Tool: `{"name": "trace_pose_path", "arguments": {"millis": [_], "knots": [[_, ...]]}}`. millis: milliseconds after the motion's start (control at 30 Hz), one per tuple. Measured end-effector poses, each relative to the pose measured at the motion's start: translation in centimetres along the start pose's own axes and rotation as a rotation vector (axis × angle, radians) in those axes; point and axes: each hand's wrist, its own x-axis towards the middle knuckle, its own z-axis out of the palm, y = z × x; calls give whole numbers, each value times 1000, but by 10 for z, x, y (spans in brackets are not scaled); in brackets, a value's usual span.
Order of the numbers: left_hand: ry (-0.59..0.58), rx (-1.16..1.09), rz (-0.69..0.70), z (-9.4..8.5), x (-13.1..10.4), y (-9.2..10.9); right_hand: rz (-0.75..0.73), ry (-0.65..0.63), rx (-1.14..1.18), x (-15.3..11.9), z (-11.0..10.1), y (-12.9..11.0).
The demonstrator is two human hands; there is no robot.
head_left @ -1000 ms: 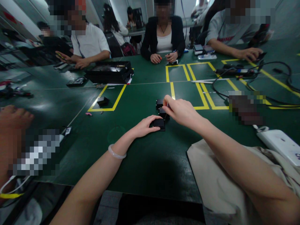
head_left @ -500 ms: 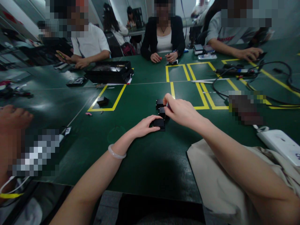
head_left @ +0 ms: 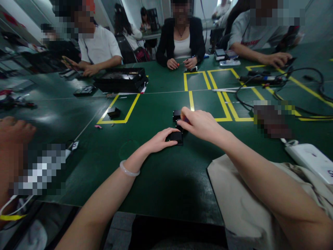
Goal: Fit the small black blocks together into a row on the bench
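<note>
The near black block (head_left: 176,137) sits on the green counter (head_left: 161,180), grasped by the left hand (head_left: 160,140) between thumb and fingers. Just beyond that block lies a middle black block (head_left: 179,128), the right hand (head_left: 199,120) curled over it; whether it grips anything I cannot tell. Farther beyond the near block is a far black block (head_left: 177,115); right of the near block, beige cloth (head_left: 239,194)

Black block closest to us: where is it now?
In the head view, the black block is mid-picture on the green table, between thumb and fingers of the left hand, below and left of the right hand.
</note>
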Motion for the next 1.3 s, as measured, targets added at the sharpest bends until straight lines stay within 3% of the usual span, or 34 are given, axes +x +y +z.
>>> {"name": "trace_pose_path", "arguments": {"millis": [667, 900, 1300], "knots": [[3, 5, -16, -1, 0, 4, -2, 67, -4, 0, 2, 2], [-2, 7, -14, 0, 0, 1, 33, 7, -77, 1, -1, 0], [10, -1, -1, 1, 0, -1, 6, 29, -74, 0, 1, 0]]}}
